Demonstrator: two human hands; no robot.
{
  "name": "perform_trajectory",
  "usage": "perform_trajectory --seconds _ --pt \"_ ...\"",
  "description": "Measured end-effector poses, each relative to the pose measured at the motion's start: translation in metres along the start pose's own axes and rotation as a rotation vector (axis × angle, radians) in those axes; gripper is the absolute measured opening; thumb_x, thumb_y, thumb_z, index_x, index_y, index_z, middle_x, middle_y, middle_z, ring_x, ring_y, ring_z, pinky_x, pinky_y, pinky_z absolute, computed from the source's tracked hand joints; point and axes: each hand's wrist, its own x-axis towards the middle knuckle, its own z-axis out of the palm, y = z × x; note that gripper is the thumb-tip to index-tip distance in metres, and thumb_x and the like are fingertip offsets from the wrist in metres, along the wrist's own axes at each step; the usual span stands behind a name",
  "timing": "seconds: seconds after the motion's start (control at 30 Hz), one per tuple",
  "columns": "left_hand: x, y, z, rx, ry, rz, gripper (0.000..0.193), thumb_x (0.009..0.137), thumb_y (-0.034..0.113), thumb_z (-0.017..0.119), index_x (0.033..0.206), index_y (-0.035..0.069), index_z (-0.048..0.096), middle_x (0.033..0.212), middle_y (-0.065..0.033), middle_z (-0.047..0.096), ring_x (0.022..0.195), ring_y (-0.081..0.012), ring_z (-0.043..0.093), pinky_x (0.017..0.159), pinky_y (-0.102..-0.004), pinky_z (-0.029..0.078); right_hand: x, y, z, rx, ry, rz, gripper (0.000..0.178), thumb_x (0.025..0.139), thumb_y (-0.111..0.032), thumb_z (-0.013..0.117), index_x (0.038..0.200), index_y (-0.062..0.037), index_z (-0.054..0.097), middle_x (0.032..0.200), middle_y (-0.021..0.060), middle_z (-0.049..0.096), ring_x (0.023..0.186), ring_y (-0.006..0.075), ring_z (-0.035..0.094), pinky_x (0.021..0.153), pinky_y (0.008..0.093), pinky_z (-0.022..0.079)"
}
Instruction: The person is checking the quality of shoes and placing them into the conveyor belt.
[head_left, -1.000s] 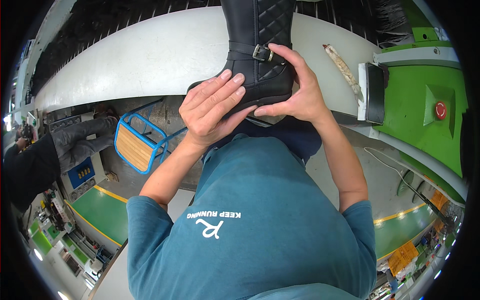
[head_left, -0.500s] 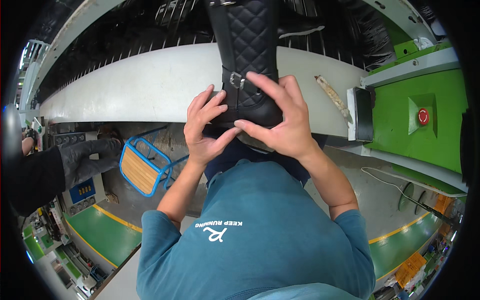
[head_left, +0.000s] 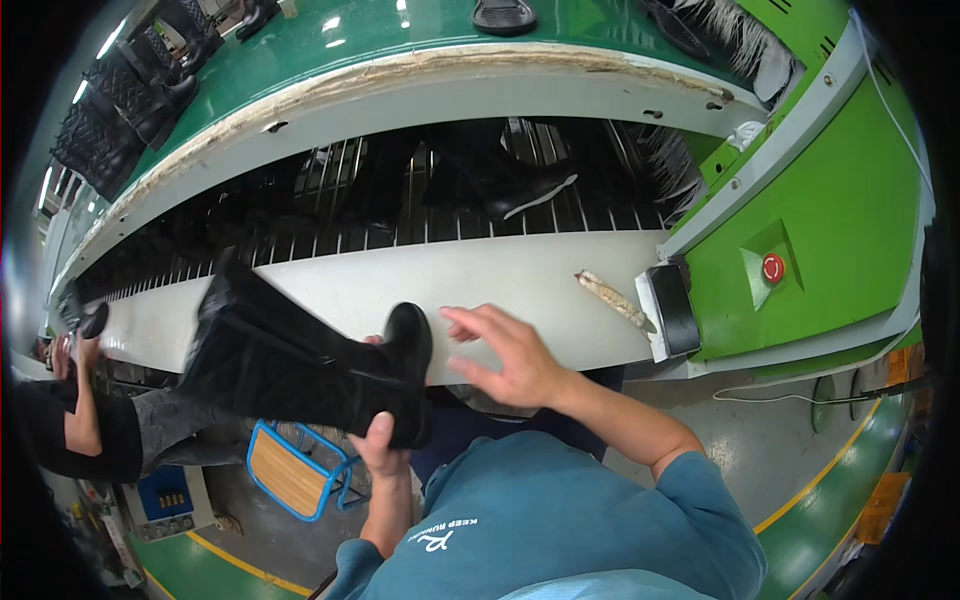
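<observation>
Left hand [head_left: 385,445] grips the tall black boot [head_left: 300,365] at the sole end, boot lying sideways with its shaft pointing left, in front of the white surface [head_left: 480,280] edge. Right hand [head_left: 505,355] empty, fingers spread wide, just right of the boot's toe, not touching. Brush [head_left: 612,298] and black block [head_left: 675,310] lie further right on the surface.
</observation>
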Motion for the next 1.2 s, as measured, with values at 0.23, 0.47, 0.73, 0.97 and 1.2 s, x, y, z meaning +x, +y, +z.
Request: perform_trajectory --seconds 0.23,0.47,0.73,0.97,1.2 --pt "0.2 0.122 0.024 0.271 -0.215 0.808 0.117 0.09 0.054 0.072 0.171 -0.016 0.024 0.181 -0.0331 0.029 0.156 -0.0498 0.05 0.127 -0.0554 0.046 0.043 0.122 -0.078 -0.625 0.078 0.096 0.057 0.098 -0.036 0.085 0.144 -0.0062 0.068 0.124 0.0148 0.069 0.114 0.0386 0.067 0.099 0.0496 0.057" --pt "0.466 0.211 0.035 0.816 -0.101 1.005 0.058 0.098 0.031 0.089 0.141 -0.002 0.068 0.131 -0.0114 0.078 0.118 -0.0212 0.074 0.108 -0.0369 0.055 0.157 0.198 -0.107 -0.931 0.114 0.316 0.089 0.099 -0.071 0.072 0.153 -0.0011 0.062 0.14 0.0235 0.068 0.13 0.0417 0.067 0.11 0.0518 0.055" --pt "0.587 0.201 -0.061 1.298 0.074 0.686 0.102 0.087 0.048 0.096 0.153 -0.017 0.053 0.148 -0.0344 0.067 0.142 -0.0405 0.066 0.119 -0.0449 0.052 0.214 0.228 -0.097 -0.862 -0.251 0.758 0.104 0.109 -0.086 0.021 0.123 -0.0049 0.085 0.114 0.0203 0.084 0.116 0.0396 0.079 0.107 0.0512 0.059" --pt "0.452 0.146 0.139 1.322 0.066 1.603 0.075 0.099 0.047 0.087 0.148 -0.006 0.064 0.144 -0.0265 0.07 0.136 -0.0421 0.065 0.118 -0.0466 0.049 0.186 0.191 -0.125 -0.508 -0.078 0.707 0.109 0.105 -0.092 0.025 0.133 -0.0019 0.08 0.14 0.0264 0.075 0.136 0.0439 0.068 0.118 0.052 0.05" --pt "0.39 0.067 0.28 1.878 -0.643 0.587 0.103 0.1 0.083 0.057 0.154 -0.005 0.058 0.124 -0.0375 0.076 0.122 -0.0531 0.073 0.11 -0.0551 0.056 0.103 0.14 -0.103 0.04 -0.033 0.482 0.088 0.119 -0.069 0.033 0.101 0.0066 0.074 0.092 0.0231 0.069 0.093 0.0351 0.065 0.092 0.0428 0.05"
